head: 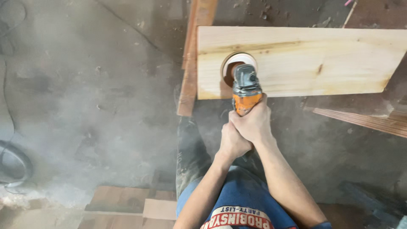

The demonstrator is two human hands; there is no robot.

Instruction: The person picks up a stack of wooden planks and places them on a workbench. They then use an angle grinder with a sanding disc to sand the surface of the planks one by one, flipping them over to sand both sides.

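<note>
An orange and grey angle grinder (245, 91) is gripped by both hands, which are stacked one behind the other along its body. The right hand (253, 123) is wrapped around the orange part of the grinder, fingers closed tightly on it. The left hand (232, 142) is clamped just behind and partly under the right one, closed on the rear of the handle, which is hidden beneath the two hands. Both forearms are stretched forward from the bottom of the view.

The grinder is pointed away from the person, and its round white disc (238, 61) is laid against the near left part of a pale wooden board (305, 59). The disc is seen touching the top face of the board, close to its left end. The board is laid flat, running from the middle of the view out to the right edge, and is propped above a dusty concrete floor (93, 106).

A narrow reddish plank (193, 55) is seen under the board's left end, running away from the person. Another reddish strip (364, 121) is lying to the right, below the board. A dark cable (17, 163) is looped on the floor at the far left. Scraps of wood (127, 203) are gathered near the bottom edge.
</note>
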